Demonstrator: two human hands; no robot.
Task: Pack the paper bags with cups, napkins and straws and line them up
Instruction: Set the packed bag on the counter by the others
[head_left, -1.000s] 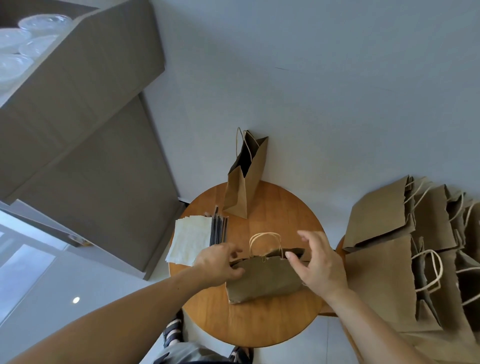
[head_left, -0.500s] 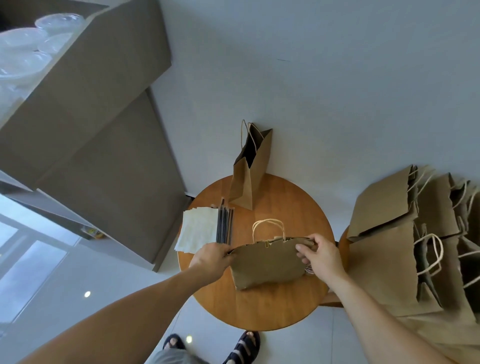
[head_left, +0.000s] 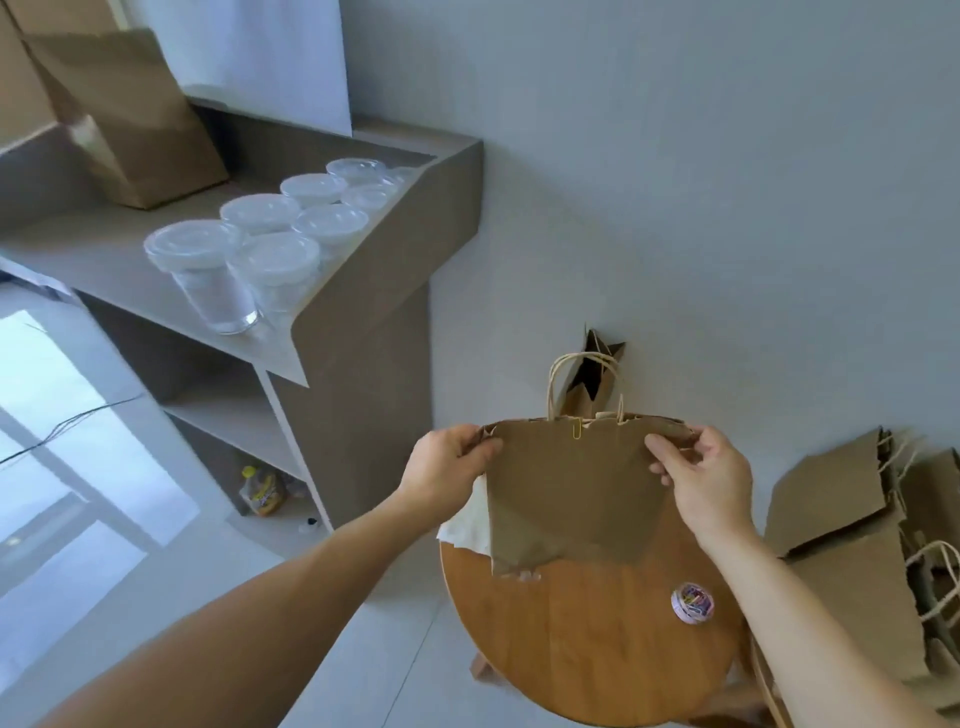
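Note:
A flat brown paper bag (head_left: 571, 493) hangs in the air above the round wooden table (head_left: 597, 639). My left hand (head_left: 447, 467) pinches its top left corner and my right hand (head_left: 706, 475) pinches its top right corner. A yellow paper clip sits on its top edge near the handles. Behind it another paper bag (head_left: 592, 379) stands open against the wall. White napkins (head_left: 467, 530) peek out under the held bag's left side. Several lidded clear cups (head_left: 260, 244) stand on the grey shelf (head_left: 332, 312) at the left. The straws are hidden.
A pile of flat paper bags (head_left: 857, 545) lies at the right of the table. A small round tub of coloured clips (head_left: 692, 601) sits on the table. A large brown bag (head_left: 130, 114) stands at the shelf's back. A bottle (head_left: 262, 491) lies under the shelf.
Both hands have lifted the flat bag off the table and hold it upright by its top corners. The view has tilted up and left, so the shelf with cups now shows.

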